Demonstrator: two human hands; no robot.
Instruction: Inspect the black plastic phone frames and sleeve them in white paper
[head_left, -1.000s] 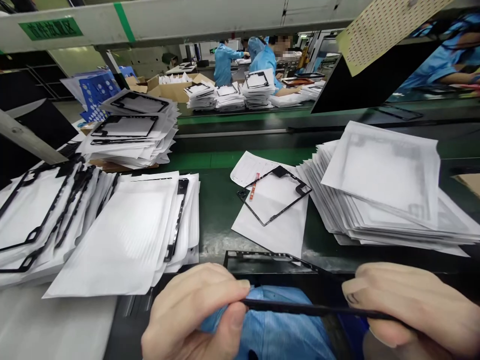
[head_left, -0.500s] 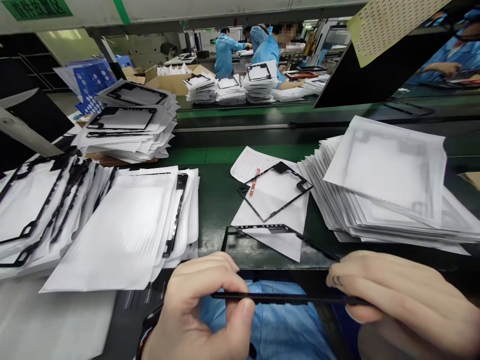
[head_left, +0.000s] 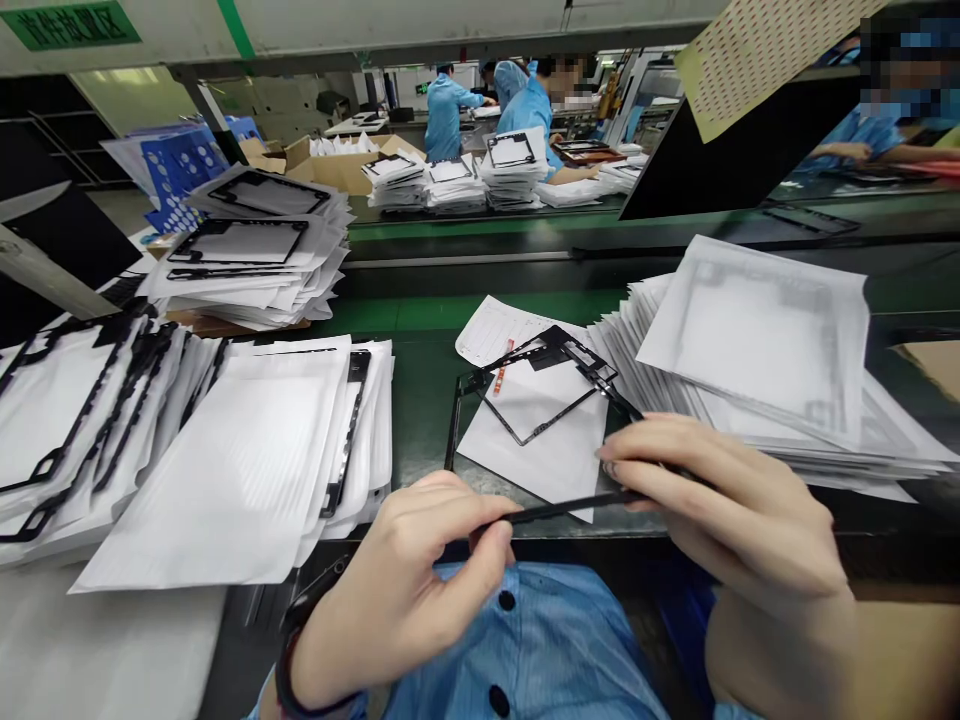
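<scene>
Dark green surface [head_left: 420, 410] is stretching beyond my left hand [head_left: 412, 570] and right hand [head_left: 750, 510]; at lower centre, fingers are pinching a black frame [head_left: 566, 507] along one side, seemingly steadying it against bending.

A thin black frame [head_left: 564, 507] is raised above white paper [head_left: 544, 467].

Lower center: two bare hands, left hand [head_left: 416, 575] and right hand [head_left: 739, 510]. Center: two thin black open frames, one held frame [head_left: 562, 508], one lying frame [head_left: 559, 417]; one red-and-white strip [head_left: 504, 368]. Upper center: three frame-topped white paper stacks [head_left: 454, 195]. Upper right: one yellow dotted sheet [head_left: 765, 60].
</scene>
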